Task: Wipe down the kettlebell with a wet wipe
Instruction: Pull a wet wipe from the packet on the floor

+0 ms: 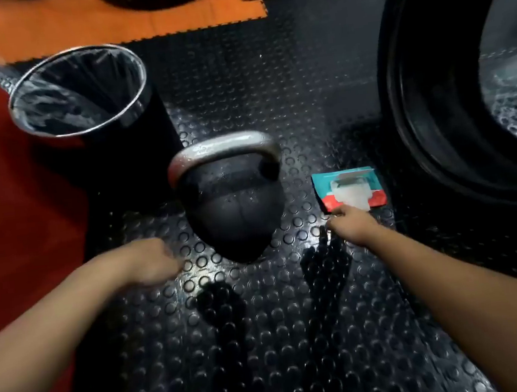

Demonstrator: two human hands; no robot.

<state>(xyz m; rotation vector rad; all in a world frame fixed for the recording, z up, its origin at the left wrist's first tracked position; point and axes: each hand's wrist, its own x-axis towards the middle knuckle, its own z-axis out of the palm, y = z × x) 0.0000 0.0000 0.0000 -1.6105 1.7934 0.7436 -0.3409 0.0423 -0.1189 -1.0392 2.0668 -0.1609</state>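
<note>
From my remote seat I judge the job to be at its very start. Going down by size, the big tyre (430,82) fills the right edge, and the black studded floor mat (266,338) carries everything else. The bin (80,93), lined with a clear bag, stands at the left rear, and I see nothing in it that I could call a used wipe. The kettlebell (235,204) sits upright on the mat between the bin and the pack, its grey handle toward the far side; whether its dark body is damp or only shiny I cannot tell. Nothing shows that it has been wiped. My left hand (149,264) hangs low just beside its near left flank, blurred, fingers loosely curled, holding nothing. My right hand (349,221) reaches the near edge of the wipes pack (349,189), fingertips touching it; its grip looks narrow, but whether it pinches the pack or a sheet I cannot tell. The pack's flap stands open and white tissue shows. What remains, I judge: pull a wipe, rub the bell over, bin the wipe. The pack is teal and red, but its print is too blurred to read, and I find no readable marking on the bell.
</note>
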